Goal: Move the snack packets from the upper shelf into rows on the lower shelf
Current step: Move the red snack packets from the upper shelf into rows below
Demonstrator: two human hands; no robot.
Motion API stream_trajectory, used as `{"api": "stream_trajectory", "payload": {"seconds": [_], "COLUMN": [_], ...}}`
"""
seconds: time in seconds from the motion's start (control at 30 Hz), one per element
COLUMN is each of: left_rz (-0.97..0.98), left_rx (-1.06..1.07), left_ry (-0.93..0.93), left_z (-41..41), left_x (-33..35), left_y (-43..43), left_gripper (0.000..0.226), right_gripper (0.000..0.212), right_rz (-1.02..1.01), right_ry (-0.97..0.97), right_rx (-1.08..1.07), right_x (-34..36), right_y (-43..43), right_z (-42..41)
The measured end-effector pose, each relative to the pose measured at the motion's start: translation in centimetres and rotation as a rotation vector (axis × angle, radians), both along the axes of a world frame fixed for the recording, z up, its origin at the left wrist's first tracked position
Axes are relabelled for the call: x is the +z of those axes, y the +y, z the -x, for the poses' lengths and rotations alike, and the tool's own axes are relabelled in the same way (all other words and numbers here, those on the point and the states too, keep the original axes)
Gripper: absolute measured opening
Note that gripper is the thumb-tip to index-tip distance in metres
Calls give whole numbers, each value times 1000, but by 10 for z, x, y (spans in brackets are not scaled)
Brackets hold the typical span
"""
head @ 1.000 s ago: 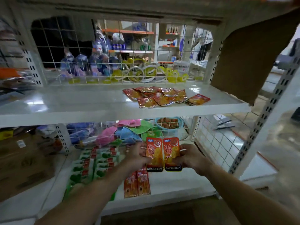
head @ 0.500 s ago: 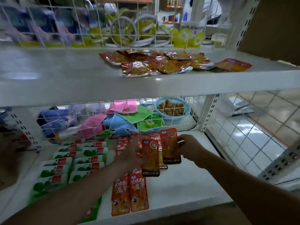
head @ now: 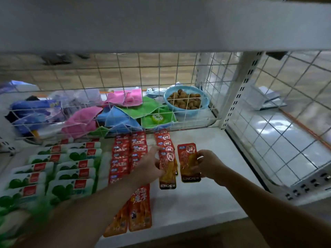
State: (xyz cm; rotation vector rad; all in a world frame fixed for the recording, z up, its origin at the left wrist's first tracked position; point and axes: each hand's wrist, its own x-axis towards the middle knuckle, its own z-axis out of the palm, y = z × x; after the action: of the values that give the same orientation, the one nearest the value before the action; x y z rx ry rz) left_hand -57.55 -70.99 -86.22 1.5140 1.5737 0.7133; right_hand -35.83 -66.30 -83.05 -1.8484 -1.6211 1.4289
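The 1 head view looks forward and down, close, into the lower shelf (head: pixel 206 176).

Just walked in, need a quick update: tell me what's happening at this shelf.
A person is stocking the lower shelf. The left hand holds the front packet of an overlapping orange row, while the right hand pinches a second orange packet just right of it, seemingly starting a new row. Further left, red packets and green packets lie in rows.

Beyond the left grip (head: pixel 148 169), a wire grid (head: pixel 125 72) backs the white lower shelf (head: pixel 206 203), tan floor tiles (head: pixel 161 68) showing through it. Right of the right grip (head: pixel 209 165) stands a perforated white post (head: pixel 236 90); glossy tiles (head: pixel 279 126) there reflect light. The upper shelf (head: pixel 161 24) spans above.
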Motion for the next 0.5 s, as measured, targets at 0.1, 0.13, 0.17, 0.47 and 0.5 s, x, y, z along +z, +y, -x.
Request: {"api": "stream_trajectory", "payload": {"seconds": [0.1,0.13,0.17,0.47,0.5], "left_rz": [43,54,64,119,120], "left_rx": [26,43,62,145,140], "left_ry": [70,74,78,193,204], "left_z": [-6,-7,-8,-25,-25], "left_x": [-6,-8,-10,-20,-21], "left_y": [8,10,11,22,22], "left_gripper": [80,80,81,84,84], "right_gripper": [38,38,37,39,40], "right_rz": [-1,-4,-6,-18,-20], "right_ry": [-6,-12,-13,-54,-57], "right_rx": [-14,-20,-25,-8,-6], "right_x": [-4,-6,-8,-22,-23], "right_y": [2,2,2,-1,-2], "right_z": [-5,-6,-8,-11,-11]}}
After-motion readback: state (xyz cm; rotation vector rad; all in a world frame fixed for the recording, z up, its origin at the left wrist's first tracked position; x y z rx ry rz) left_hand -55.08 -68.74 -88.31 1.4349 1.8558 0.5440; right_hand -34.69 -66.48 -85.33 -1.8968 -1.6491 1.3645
